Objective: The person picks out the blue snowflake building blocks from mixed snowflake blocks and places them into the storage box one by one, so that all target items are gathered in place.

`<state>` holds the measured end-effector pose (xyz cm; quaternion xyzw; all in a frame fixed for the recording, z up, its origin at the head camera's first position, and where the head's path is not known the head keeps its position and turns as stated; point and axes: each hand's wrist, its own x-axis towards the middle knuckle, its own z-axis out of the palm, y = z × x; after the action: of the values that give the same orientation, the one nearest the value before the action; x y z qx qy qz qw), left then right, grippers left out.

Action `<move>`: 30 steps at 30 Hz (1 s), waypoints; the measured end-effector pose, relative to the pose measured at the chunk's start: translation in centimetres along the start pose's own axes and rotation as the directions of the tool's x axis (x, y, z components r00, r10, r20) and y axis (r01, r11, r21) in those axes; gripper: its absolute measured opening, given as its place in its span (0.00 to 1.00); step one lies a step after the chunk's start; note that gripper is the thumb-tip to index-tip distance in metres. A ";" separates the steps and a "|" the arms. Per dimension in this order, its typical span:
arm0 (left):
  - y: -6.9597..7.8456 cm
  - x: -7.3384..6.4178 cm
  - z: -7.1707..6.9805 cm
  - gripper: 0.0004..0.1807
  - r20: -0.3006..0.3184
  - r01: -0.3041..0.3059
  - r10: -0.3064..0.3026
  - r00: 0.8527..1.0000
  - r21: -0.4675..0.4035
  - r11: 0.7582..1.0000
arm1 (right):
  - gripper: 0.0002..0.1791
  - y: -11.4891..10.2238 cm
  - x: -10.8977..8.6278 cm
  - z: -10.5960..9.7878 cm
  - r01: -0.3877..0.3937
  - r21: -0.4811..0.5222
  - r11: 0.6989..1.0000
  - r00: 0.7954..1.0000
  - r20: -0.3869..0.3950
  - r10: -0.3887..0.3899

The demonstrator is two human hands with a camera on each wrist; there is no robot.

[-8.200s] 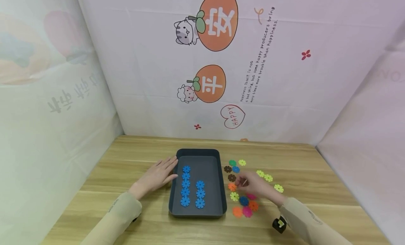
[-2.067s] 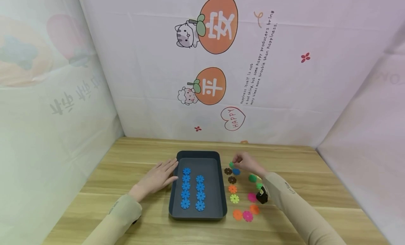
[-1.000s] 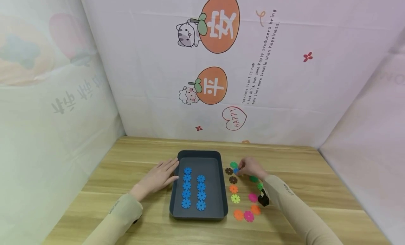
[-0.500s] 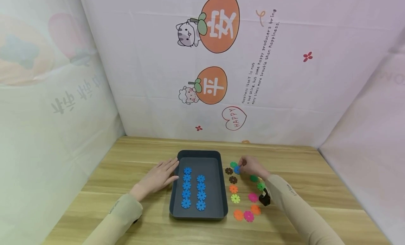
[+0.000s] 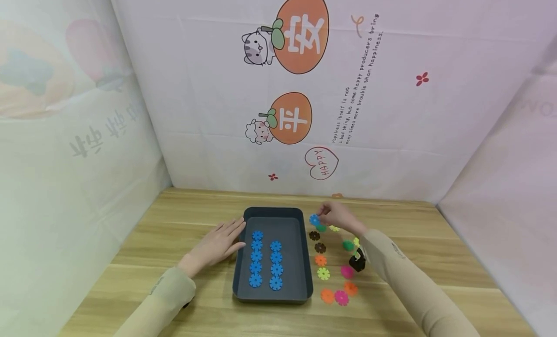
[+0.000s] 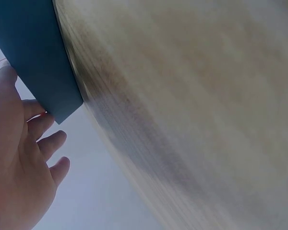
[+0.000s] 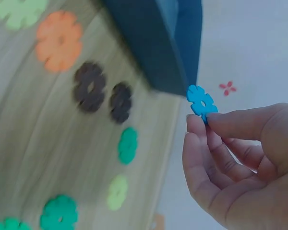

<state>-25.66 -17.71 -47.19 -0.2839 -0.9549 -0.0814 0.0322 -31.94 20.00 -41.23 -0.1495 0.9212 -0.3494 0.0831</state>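
Between thumb and fingertips my right hand [image 5: 341,217] pinches a blue notched plastic disc [image 7: 201,101], raised off the table beside the tray's right wall. My left hand [image 5: 216,245] rests with straight fingers along the left rim of a dark grey tray [image 5: 289,291]. Inside the tray lie two columns of blue discs, a longer one on the left [image 5: 256,256] and a shorter one on the right [image 5: 276,269]. Nearest below the held piece is a green disc [image 7: 128,145] on the table, partly covered in the head view.
Right of the tray lie brown [image 5: 320,248], orange [image 5: 320,260], yellow [image 5: 323,273] and pink [image 5: 341,298] discs, with more green ones [image 5: 348,245] near the right forearm. A black wrist device [image 5: 358,260] hangs below the right sleeve. White printed cloth [image 5: 209,134] walls the wooden table.
The right hand has picked the blue disc off the table and carried it up and left towards the tray. Earlier, another blue disc joined the tray's right column. The left hand stays still.
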 end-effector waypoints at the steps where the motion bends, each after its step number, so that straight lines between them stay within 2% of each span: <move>1: 0.0 0.0 0.0 0.36 -0.002 0.000 0.000 1.000 -0.003 1.000 | 0.06 -0.4 0.1 0.1 0.002 0.003 1.000 1.000 0.006 -0.002; 11: -0.1 0.0 0.2 0.35 -0.037 -0.015 0.014 0.999 -0.012 1.000 | 0.04 -4.1 1.1 2.1 0.039 0.049 0.998 0.998 0.055 -0.042; 14: -0.1 0.1 0.3 0.36 -0.024 -0.003 0.003 1.000 -0.010 1.000 | 0.03 -4.8 1.6 3.0 0.065 0.035 0.997 0.995 0.074 -0.067; 18: -0.1 0.2 0.2 0.36 -0.003 0.010 -0.010 1.000 -0.011 1.000 | 0.02 -5.1 2.2 4.4 0.073 0.035 0.997 0.993 0.094 -0.076; 30: 0.1 0.1 -0.2 0.36 0.013 0.000 0.000 1.000 0.001 1.000 | 0.02 -5.1 2.9 7.5 0.071 0.040 0.997 0.989 0.129 -0.075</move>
<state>-25.71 -17.60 -47.01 -0.2846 -0.9550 -0.0793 0.0261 -31.59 10.80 -43.57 -0.2041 0.9015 -0.3578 0.1329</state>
